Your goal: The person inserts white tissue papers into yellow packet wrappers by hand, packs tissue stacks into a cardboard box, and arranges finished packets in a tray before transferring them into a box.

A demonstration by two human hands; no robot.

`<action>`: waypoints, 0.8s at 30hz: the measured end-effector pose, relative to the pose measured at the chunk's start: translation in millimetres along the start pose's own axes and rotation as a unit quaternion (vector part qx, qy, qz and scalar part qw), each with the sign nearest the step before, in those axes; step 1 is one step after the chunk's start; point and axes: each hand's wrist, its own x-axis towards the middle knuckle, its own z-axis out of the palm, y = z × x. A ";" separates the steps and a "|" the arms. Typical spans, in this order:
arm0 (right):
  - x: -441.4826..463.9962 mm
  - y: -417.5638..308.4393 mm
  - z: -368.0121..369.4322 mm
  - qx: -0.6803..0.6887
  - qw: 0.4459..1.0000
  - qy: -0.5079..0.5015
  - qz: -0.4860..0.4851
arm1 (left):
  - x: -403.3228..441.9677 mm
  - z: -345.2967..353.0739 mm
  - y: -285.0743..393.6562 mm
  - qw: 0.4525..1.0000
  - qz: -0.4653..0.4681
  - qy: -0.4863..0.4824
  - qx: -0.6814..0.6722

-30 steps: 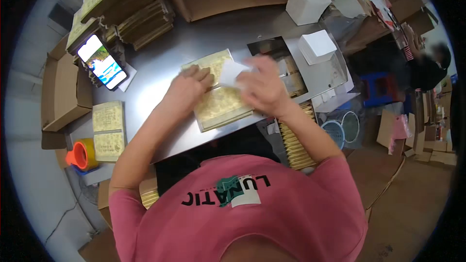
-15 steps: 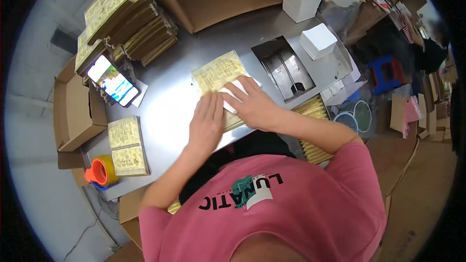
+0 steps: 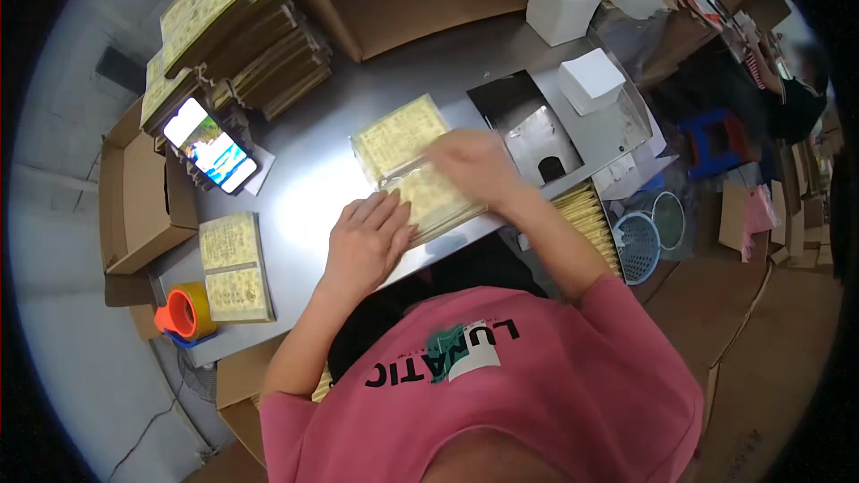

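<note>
A yellow printed pack (image 3: 400, 137) lies flat on the metal table in front of me, with a dividing band across its middle. My left hand (image 3: 365, 237) rests against the pack's lower left edge, fingers stretched out and close together. Over the right side of the same pack is my right hand (image 3: 474, 165), smeared by motion, so its fingers and anything in them cannot be made out. A similar yellow pack (image 3: 234, 266) lies at the left of the table.
Stacked yellow packs (image 3: 233, 36) stand at the back left behind a lit phone (image 3: 210, 146). Tape rolls (image 3: 190, 311) sit at the left edge. White paper stacks (image 3: 592, 80) and a dark glossy panel (image 3: 528, 125) are on the right. A person (image 3: 792, 94) is far right.
The white sheet under my hands is no longer visible. My left hand has slid down and left to the pack's edge; my right hand has lifted off to the right, uncovering the pack's lower half.
</note>
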 end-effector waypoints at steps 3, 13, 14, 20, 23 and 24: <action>11.5 21.4 -70.3 -0.252 0.924 0.246 0.151 | 18.2 -8.8 3.4 0.990 -0.103 -0.071 -0.059; -25.1 100.6 -128.7 -0.301 0.880 0.257 0.264 | 39.7 9.8 1.6 0.989 -0.114 0.077 0.048; -25.3 101.6 -130.0 -0.289 0.885 0.260 0.258 | 39.9 8.5 -1.2 0.989 -0.120 0.075 0.032; -25.1 101.2 -126.1 -0.209 0.889 0.306 0.270 | 47.2 -5.5 -10.3 0.979 -0.188 0.002 -0.073; -25.3 91.5 -124.5 -0.251 0.876 0.323 0.256 | 45.5 -4.4 -13.7 0.975 -0.198 -0.012 -0.101; -23.6 86.4 -124.4 -0.278 0.860 0.346 0.253 | 45.1 -3.4 -15.0 0.973 -0.202 -0.004 -0.114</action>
